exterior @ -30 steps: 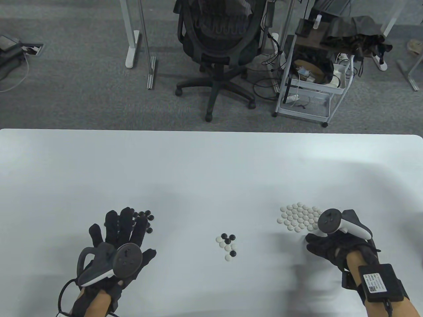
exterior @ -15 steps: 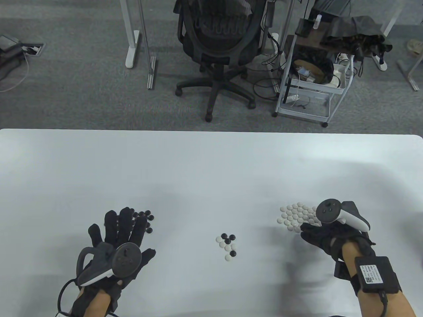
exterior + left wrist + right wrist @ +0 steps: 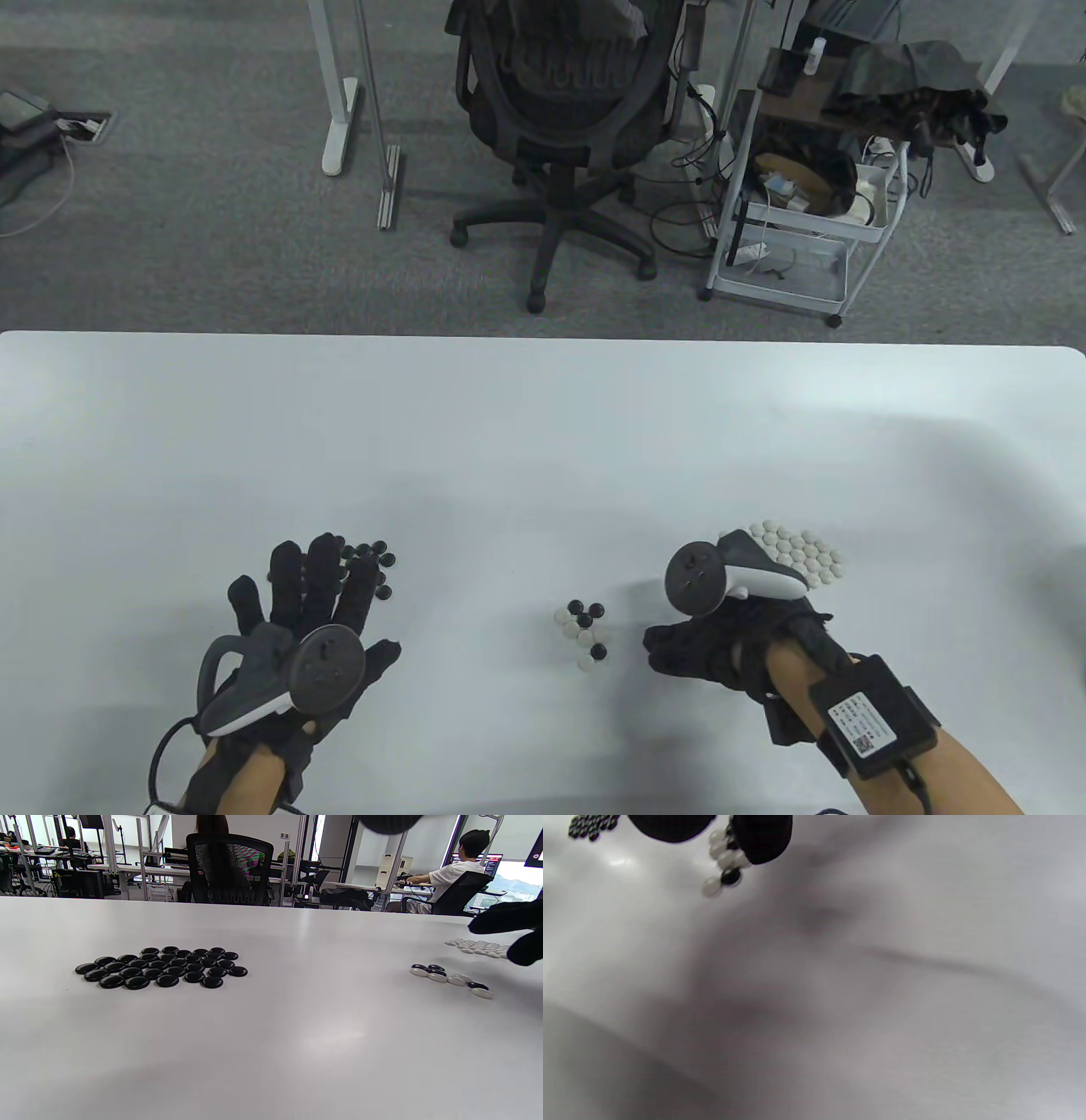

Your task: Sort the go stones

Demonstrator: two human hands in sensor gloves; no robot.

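Near the table's front middle lies a small mixed pile of black and white stones (image 3: pixel 584 632) (image 3: pixel 449 978) (image 3: pixel 723 861). My left hand (image 3: pixel 316 586) rests flat with spread fingers, partly covering the sorted black stones (image 3: pixel 375 564) (image 3: pixel 163 967). My right hand (image 3: pixel 672 649) hovers just right of the mixed pile, fingers loosely curled, nothing visible in them. In the right wrist view two gloved fingertips (image 3: pixel 761 836) hang apart over the pile. The sorted white stones (image 3: pixel 802 553) (image 3: pixel 477 947) lie behind the right hand's tracker.
The white table (image 3: pixel 543 424) extends far beyond the stones. On the floor past its far edge stand a black office chair (image 3: pixel 568 127) and a white cart (image 3: pixel 806 204). People sit at desks in the left wrist view's background.
My right hand has moved left from the white stone group to beside the mixed pile. The left hand and all stone groups stay put.
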